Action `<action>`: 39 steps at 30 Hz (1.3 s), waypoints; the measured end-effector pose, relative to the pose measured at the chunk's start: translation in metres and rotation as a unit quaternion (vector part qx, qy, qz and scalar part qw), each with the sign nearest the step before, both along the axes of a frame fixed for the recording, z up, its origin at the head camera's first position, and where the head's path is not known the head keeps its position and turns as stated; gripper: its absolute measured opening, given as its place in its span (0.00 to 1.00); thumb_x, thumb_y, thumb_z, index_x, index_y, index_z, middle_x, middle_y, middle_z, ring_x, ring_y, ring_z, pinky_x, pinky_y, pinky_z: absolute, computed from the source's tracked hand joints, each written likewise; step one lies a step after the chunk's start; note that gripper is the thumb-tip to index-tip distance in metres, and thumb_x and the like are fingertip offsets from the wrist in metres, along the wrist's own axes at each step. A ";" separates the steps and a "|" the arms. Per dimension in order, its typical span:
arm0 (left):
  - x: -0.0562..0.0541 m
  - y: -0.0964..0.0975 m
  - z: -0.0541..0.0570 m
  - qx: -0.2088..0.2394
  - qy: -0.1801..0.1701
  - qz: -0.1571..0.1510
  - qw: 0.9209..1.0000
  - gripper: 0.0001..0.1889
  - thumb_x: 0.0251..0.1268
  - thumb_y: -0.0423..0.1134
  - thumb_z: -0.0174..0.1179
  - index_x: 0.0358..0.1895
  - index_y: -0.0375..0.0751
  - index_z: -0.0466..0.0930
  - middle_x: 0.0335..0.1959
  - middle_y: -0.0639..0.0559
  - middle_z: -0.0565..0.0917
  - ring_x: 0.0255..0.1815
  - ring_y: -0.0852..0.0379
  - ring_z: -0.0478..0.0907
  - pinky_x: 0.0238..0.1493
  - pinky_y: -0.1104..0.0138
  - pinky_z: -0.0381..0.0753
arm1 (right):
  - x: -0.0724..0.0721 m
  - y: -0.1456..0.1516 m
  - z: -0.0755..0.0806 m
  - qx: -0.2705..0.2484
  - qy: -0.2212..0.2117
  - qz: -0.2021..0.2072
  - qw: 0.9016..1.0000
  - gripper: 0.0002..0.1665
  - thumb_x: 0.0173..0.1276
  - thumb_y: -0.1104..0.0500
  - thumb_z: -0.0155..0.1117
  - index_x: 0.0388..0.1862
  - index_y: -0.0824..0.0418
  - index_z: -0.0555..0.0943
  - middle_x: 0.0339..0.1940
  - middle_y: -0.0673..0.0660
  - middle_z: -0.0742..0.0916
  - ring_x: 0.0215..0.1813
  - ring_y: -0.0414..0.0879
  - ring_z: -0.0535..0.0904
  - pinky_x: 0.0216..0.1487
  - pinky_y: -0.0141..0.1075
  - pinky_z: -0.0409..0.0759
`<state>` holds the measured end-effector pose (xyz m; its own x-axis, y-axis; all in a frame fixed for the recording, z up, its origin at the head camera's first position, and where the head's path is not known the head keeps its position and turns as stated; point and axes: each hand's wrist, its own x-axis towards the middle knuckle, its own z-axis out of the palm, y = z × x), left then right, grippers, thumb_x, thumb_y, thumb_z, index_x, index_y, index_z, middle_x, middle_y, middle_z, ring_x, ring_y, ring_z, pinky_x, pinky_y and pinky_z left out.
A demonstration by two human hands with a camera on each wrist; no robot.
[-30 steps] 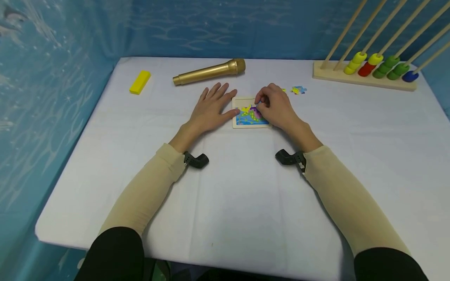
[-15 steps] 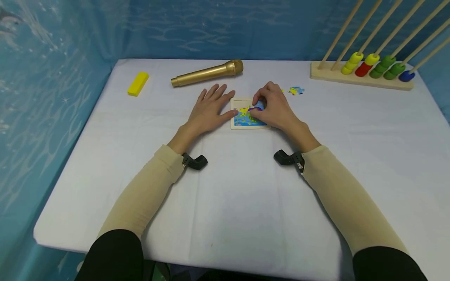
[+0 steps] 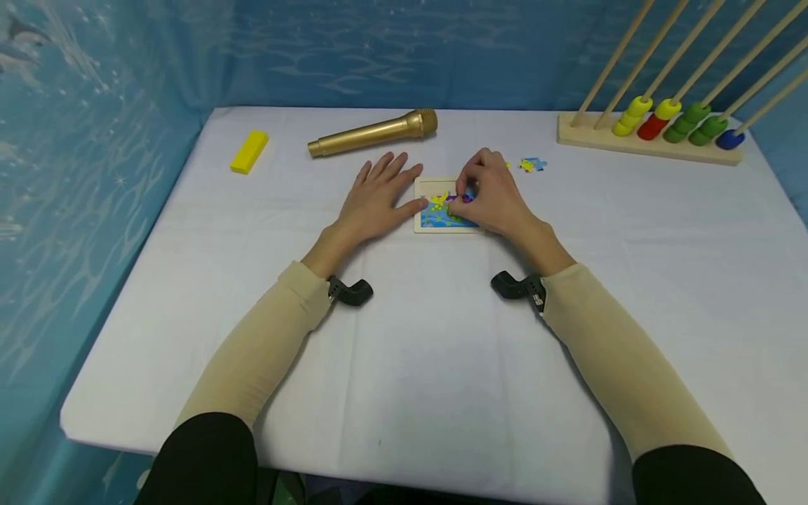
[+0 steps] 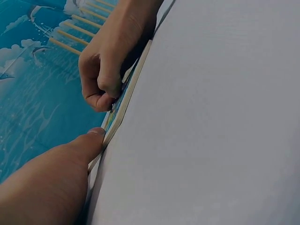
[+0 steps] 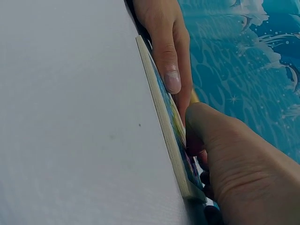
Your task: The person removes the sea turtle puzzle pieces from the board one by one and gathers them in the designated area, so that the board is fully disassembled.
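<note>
A small jigsaw puzzle in a pale wooden frame [image 3: 433,185] lies on the table, showing a blue, yellow and purple picture. My left hand [image 3: 376,200] rests on the table to its left, fingers spread and straight, with the thumb on the frame's left side. Over the right part of the puzzle, my right hand [image 3: 495,193] pinches a blue and purple puzzle piece [image 3: 467,198] between thumb and curled fingers. The right wrist view shows those fingertips down at the puzzle face [image 5: 174,119], partly hiding the piece.
A loose puzzle piece [image 3: 532,165] lies right of the right hand, and a yellow bit shows behind that hand. Farther back are a gold microphone [image 3: 375,133], a yellow block [image 3: 249,151] and a wooden bead rack [image 3: 650,144] with tall rods. Blue curtain surrounds the table.
My right hand first had its fingers at the puzzle's upper right, then tilted the blue and purple piece up; now the piece sits lower, more hidden by the fingers. The left hand stayed put.
</note>
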<state>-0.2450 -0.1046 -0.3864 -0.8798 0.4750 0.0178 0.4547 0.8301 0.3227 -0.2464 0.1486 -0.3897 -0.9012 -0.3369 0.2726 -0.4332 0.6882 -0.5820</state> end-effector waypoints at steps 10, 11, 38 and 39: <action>-0.001 0.000 -0.001 -0.005 0.002 0.001 1.000 0.40 0.78 0.70 0.45 0.86 0.59 0.53 0.89 0.52 0.46 0.90 0.51 0.35 0.87 0.50 0.29 | -0.002 0.001 -0.001 -0.010 0.015 0.003 1.000 0.20 0.55 0.59 0.71 0.47 0.62 0.82 0.40 0.60 0.79 0.47 0.55 0.68 0.53 0.46 0.65; -0.002 0.000 -0.001 -0.006 0.002 0.001 1.000 0.40 0.79 0.71 0.45 0.86 0.59 0.53 0.89 0.53 0.46 0.90 0.51 0.35 0.87 0.50 0.29 | -0.002 0.001 -0.001 -0.011 0.015 0.004 1.000 0.21 0.55 0.59 0.72 0.48 0.62 0.82 0.39 0.59 0.79 0.47 0.55 0.68 0.53 0.46 0.65; 0.000 0.000 0.001 -0.002 0.000 0.001 1.000 0.40 0.79 0.69 0.46 0.86 0.58 0.53 0.89 0.52 0.47 0.90 0.51 0.35 0.87 0.50 0.29 | 0.024 0.014 -0.003 -0.041 -0.006 -0.020 0.999 0.19 0.67 0.59 0.73 0.54 0.64 0.84 0.51 0.62 0.81 0.54 0.56 0.72 0.58 0.48 0.69; 0.000 0.000 0.001 -0.001 0.000 0.001 1.000 0.40 0.79 0.70 0.45 0.86 0.58 0.53 0.89 0.52 0.47 0.90 0.51 0.35 0.87 0.50 0.29 | 0.024 0.015 -0.003 -0.042 -0.006 -0.013 0.999 0.19 0.67 0.59 0.74 0.54 0.64 0.84 0.51 0.62 0.82 0.53 0.56 0.72 0.57 0.48 0.69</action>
